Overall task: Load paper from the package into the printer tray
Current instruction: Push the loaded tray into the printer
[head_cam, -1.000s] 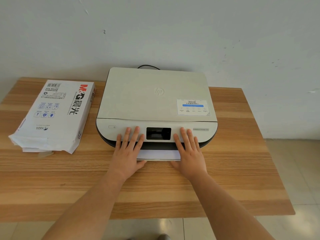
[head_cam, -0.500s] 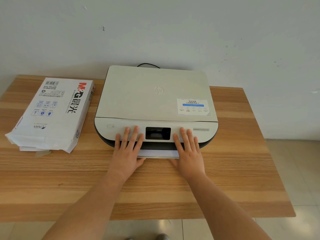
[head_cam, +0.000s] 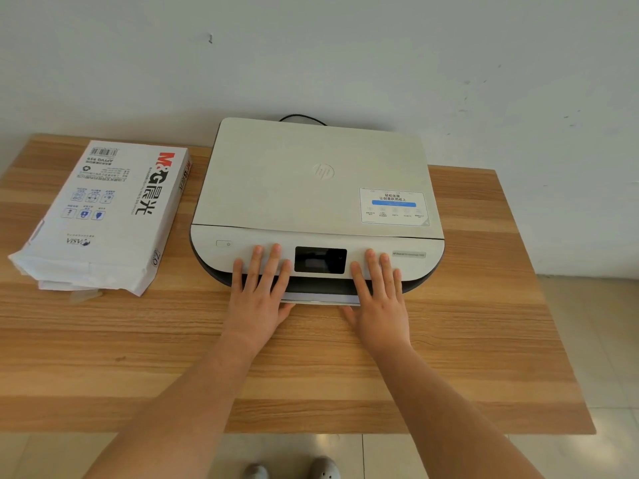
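A white printer [head_cam: 311, 188] with a dark screen sits at the middle back of the wooden table [head_cam: 103, 357]. Its paper tray [head_cam: 320, 299] shows as a thin white strip with paper at the printer's front, almost fully inside. My left hand [head_cam: 257, 297] lies flat with fingers spread against the tray's left end, fingertips over the printer's front panel. My right hand [head_cam: 380, 299] lies flat the same way at the tray's right end. The white paper package [head_cam: 103, 216], torn open at its near end, rests on the table to the left.
A black cable [head_cam: 302, 118] runs behind the printer along the white wall. The table's right edge meets tiled floor [head_cam: 587, 340]. My shoes [head_cam: 290, 470] show below the table's near edge.
The paper tray has slid further into the printer under both hands; less of its white strip shows than a second ago. The package has not moved.
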A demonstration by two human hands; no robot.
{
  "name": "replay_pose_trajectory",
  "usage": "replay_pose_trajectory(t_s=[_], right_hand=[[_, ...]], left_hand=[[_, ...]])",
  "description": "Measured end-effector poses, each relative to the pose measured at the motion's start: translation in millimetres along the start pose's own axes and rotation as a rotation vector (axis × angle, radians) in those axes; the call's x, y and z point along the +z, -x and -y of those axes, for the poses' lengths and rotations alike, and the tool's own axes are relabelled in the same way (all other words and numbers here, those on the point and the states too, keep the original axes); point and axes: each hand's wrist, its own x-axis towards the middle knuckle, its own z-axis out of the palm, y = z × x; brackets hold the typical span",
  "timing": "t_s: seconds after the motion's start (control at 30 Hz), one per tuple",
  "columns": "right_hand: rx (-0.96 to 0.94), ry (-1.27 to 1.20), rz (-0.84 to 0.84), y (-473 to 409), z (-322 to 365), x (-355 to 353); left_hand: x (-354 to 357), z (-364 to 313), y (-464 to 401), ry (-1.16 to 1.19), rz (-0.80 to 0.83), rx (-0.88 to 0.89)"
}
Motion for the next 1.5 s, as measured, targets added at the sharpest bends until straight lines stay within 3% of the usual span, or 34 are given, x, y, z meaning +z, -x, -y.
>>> replay_pose_trajectory(t_s=[1.5], right_hand=[[0.012, 0.096, -0.144, -8.2, -0.7, 31.1]], left_hand=[[23.0, -0.4, -8.1, 0.022, -0.144, 0.008]])
